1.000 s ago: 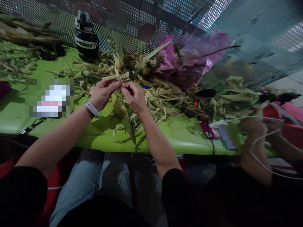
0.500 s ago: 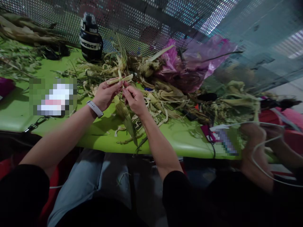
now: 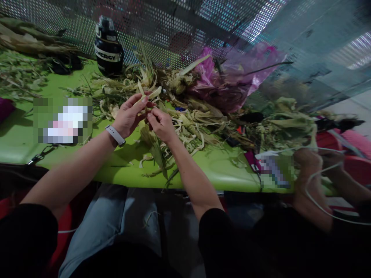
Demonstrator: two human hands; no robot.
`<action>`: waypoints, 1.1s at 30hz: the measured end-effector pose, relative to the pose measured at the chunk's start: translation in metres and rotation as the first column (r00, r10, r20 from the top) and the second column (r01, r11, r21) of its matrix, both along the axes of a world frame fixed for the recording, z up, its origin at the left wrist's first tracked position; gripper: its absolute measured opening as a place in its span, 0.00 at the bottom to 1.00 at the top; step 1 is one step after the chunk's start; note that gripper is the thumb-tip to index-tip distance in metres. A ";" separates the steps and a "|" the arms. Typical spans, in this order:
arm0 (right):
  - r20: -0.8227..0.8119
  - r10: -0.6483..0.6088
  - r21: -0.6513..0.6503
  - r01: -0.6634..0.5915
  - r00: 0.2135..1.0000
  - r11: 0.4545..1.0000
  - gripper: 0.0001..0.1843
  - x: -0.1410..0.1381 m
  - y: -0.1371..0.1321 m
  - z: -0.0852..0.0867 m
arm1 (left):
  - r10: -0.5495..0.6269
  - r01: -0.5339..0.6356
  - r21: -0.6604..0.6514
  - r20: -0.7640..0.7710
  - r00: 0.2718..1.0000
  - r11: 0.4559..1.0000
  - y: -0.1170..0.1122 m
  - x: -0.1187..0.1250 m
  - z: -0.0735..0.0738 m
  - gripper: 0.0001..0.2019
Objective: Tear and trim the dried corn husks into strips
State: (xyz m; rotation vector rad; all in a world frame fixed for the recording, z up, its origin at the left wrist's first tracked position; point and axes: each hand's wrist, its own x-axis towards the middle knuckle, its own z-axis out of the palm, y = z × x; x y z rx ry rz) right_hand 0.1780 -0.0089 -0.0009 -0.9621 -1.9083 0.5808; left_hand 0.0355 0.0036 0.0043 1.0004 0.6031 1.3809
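Observation:
My left hand (image 3: 130, 115), with a pale watch strap at its wrist, is closed around pale corn husk strips (image 3: 155, 92). The strips cross above its fingertips and fan outward. Just to the right, my right hand (image 3: 162, 124) is pinched close below the crossing, against the strips' lower part; its fingertips partly hide what they grip. Both hands are raised over the table, almost touching each other. Beneath them lie a broad greenish husk leaf (image 3: 153, 144) and a tangle of dry husk pieces (image 3: 193, 127).
A black bottle (image 3: 108, 54) stands behind the husks, and a pink plastic bag (image 3: 232, 79) lies at the back. Blurred-out phone-like items (image 3: 68, 121) rest on the green table (image 3: 208, 173). At right are another person's hands (image 3: 308, 162) and a white cable (image 3: 311, 185).
The husk strips have spread, and one now points more up and left. My left fingers have opened around them somewhat. My right fingertips have shifted slightly down. The view moved a little.

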 end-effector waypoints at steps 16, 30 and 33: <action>-0.276 -0.194 -0.295 0.109 0.941 0.949 0.36 0.010 0.017 -0.012 | -0.037 0.033 -0.053 -0.076 0.996 0.998 -0.004 0.000 0.000 0.12; 0.002 -0.252 0.182 0.248 0.968 0.952 0.28 0.003 -0.007 0.005 | -0.020 0.019 -0.010 -0.081 0.997 1.000 -0.001 0.005 -0.002 0.04; -0.122 -0.221 0.037 0.226 0.968 0.973 0.31 0.013 -0.004 0.011 | -0.091 0.092 0.007 -0.095 0.991 0.996 0.000 0.001 -0.002 0.09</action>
